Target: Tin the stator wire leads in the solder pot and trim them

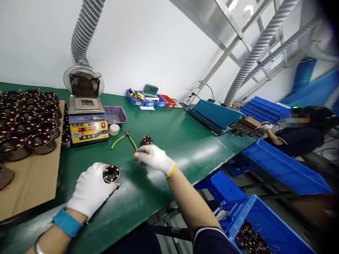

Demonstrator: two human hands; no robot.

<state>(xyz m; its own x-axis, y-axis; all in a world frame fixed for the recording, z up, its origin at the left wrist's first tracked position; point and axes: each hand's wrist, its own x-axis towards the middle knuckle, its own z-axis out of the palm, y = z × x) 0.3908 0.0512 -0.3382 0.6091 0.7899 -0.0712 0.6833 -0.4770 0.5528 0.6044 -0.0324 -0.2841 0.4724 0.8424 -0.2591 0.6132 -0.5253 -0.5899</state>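
Note:
My left hand, in a white glove, is wrapped around a small motor stator, a dark ring with copper windings inside and a wire end sticking out. My right hand, also gloved, hovers over the bench with its fingers toward the left; they are blurred, and I cannot make out anything in them. Just behind it stands a second motor stator. Side cutters with green handles lie spread on the bench, handle tips toward me, close to the right fingertips.
A solder pot with a red display stands under a fan hood. Many stators fill cardboard at left. Behind are a white round tub, purple tray and small bins. Blue crates and a co-worker are right.

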